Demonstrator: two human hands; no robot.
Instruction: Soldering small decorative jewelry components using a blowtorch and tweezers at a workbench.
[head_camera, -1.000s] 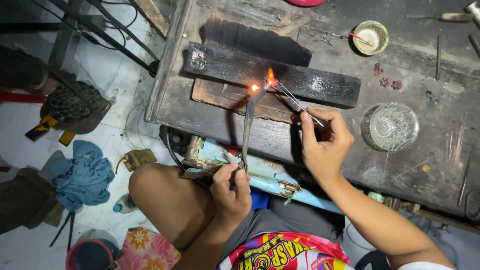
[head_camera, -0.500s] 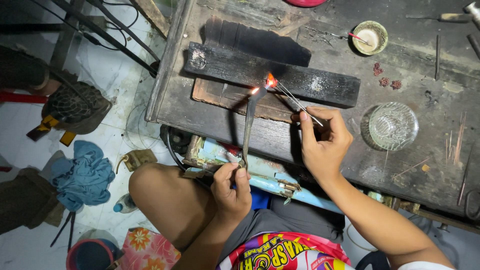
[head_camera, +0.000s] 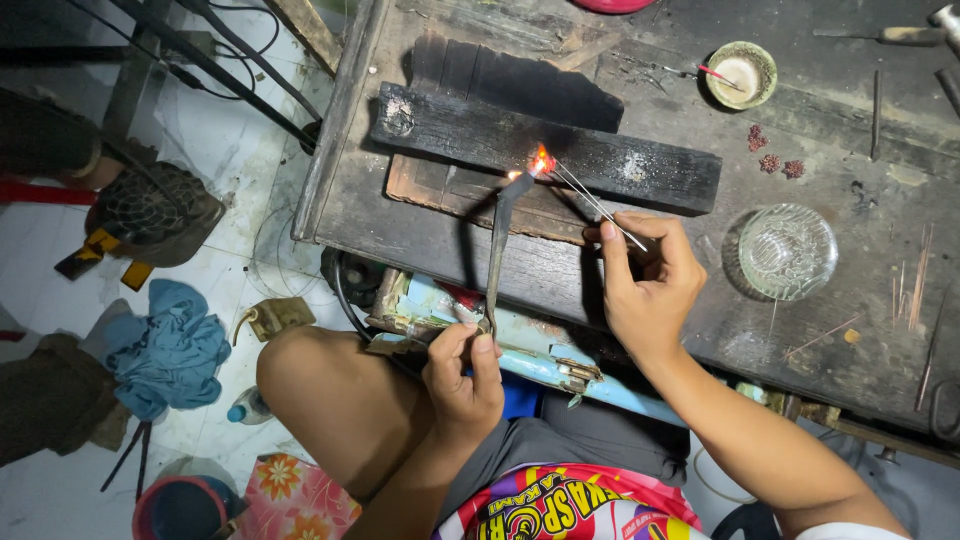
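Head view: the person sits at a dark, scorched workbench (head_camera: 560, 270), one bare knee raised below its front edge. The left hand (head_camera: 462, 375) is closed around the lower end of a thin torch pipe (head_camera: 497, 250), thumb and fingers pinched on it just above the lap. The pipe rises to a bent tip at a small orange flame (head_camera: 541, 160). The flame sits on the front face of a charred wooden block (head_camera: 600, 160) that lies across the bench on a thinner brown board (head_camera: 440, 190).

The right hand (head_camera: 650, 285) rests over the bench to the right of the pipe, its fingers curled shut around a pair of slim metal tweezers (head_camera: 595, 202). The tweezer tips reach up and left into the glow at the flame; the piece they touch there is too small and bright to make out.

Near the right hand, to its right, a clear glass dish (head_camera: 787, 252) stands on the bench. Further back a small round bowl (head_camera: 742, 74) holds a pale paste with a thin red-tipped stick in it, and a few small reddish clusters (head_camera: 770, 160) lie between bowl and dish. Thin copper wires (head_camera: 915, 280) lie at the right edge.

On the tiled floor to the left lie a blue cloth (head_camera: 165, 350) and a small brass piece (head_camera: 272, 317)
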